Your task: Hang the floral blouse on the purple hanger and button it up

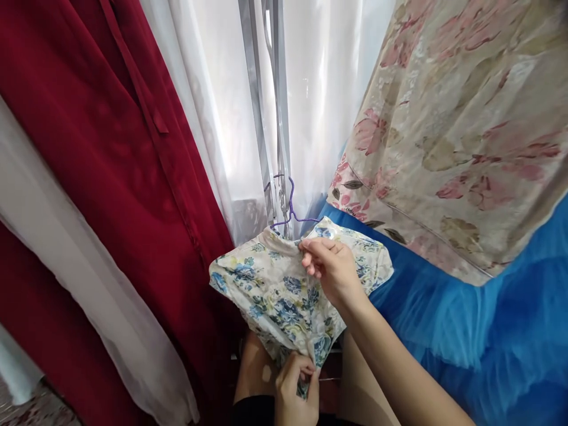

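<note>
A short-sleeved floral shirt (284,302), cream with blue and yellow flowers, hangs on a purple hanger (292,204) in front of me. The hanger's hook reaches up against a metal stand. My right hand (331,263) pinches the shirt's front edge just below the collar, thumb and forefinger closed on the cloth. Lower down, my left hand (297,384) grips the bottom of the shirt front, its fingers curled on the fabric. Any button between the fingertips is too small or hidden to make out.
Grey metal poles (277,89) rise before a white curtain (213,77). To the left hang a dark red drape (133,195) and a pale sheer cloth (102,296). On the right, a beige floral cloth (457,148) hangs over blue tulle (461,337). My legs (254,370) show below.
</note>
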{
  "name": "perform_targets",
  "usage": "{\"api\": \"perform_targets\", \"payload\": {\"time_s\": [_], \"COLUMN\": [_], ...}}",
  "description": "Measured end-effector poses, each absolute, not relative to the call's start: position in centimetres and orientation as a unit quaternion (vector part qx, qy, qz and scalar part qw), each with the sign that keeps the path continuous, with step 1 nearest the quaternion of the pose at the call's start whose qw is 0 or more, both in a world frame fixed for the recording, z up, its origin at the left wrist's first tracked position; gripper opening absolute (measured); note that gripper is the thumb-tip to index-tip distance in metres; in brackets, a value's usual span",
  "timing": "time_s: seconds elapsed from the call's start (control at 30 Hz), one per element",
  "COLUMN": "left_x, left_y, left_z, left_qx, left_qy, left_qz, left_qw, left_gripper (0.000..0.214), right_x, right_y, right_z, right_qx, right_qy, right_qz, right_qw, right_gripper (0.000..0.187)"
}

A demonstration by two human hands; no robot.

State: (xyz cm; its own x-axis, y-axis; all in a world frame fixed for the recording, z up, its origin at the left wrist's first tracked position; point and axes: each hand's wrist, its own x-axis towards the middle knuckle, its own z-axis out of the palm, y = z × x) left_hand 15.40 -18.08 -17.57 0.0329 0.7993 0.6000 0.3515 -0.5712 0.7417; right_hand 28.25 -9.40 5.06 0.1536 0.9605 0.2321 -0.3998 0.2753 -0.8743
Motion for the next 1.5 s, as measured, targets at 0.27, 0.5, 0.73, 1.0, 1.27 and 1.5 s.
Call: {"api": "perform_targets", "payload": {"time_s": [0.27,0.5,0.73,1.0,1.27,1.5], "left_x": [13.1,14.9,10.9,2.9,11.4,16.5], "left_y": [-11.7,-8.0,-7.1,-2.6,-8.9,-12.6], "left_z": [-4.9,4.5,4.9,-5.1,-14.6,-9.3], "left_qx": [0.733,0.792,0.607,0.152,0.076,0.391], "left_qy": [0.334,0.283,0.364,0.409,0.416,0.356], "left_qz": [0.583,0.541,0.706,0.778,0.658,0.622], "left_qw": [0.105,-0.004,-0.002,0.452,0.623,0.578], "left_gripper": [0.027,0.017,0.024,0.030,0.011,0.033], "right_x": [28.9,29.2,28.7,27.8,32.9,37.3], "right_y": [-11.1,-10.6,-9.4,-13.0,-15.9,-17.9], "right_z": [3.2,3.4,-1.1,-4.6,-12.2,-14.6], "right_qx": [-0.348,-0.356,-0.415,-0.418,-0.482,-0.577], "right_qy": [-0.477,-0.527,-0.549,-0.524,-0.305,-0.243], "right_qz": [0.440,0.378,0.373,0.465,0.430,0.293], "right_qw": [0.677,0.673,0.623,0.578,0.700,0.723], "right_gripper": [0.015,0.025,0.023,0.020,0.031,0.036]}}
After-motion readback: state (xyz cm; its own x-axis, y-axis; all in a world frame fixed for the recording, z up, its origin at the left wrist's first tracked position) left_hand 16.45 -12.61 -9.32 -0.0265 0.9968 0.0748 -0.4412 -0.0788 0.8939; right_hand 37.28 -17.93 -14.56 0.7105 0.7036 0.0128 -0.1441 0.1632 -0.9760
